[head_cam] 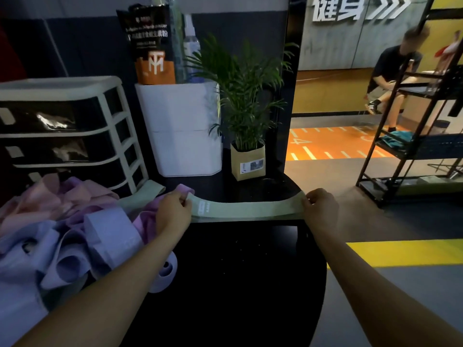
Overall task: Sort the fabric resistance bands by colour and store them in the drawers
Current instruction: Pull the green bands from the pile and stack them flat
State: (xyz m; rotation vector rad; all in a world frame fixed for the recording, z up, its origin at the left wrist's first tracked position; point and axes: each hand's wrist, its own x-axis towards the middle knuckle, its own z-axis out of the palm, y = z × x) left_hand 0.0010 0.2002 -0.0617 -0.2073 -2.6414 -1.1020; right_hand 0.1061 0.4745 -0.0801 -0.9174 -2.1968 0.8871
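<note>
Green fabric band [246, 207] stretches flat between left hand [172, 211] and right hand [322, 209], fingers pinching each end.

Two hands: left hand [172, 209], right hand [319, 202]. Two green bands: one stretched flat [246, 209], another [142, 194] by the drawer unit. One heap of pink, purple and lilac bands [70, 226], too tangled to count. One drawer unit [65, 131] with four dark drawers. One white bin [180, 128]. One potted plant [246, 101]. One spray bottle [191, 43]. One black table [238, 271]. One metal rack [411, 136]. One seated person [390, 73].
</note>
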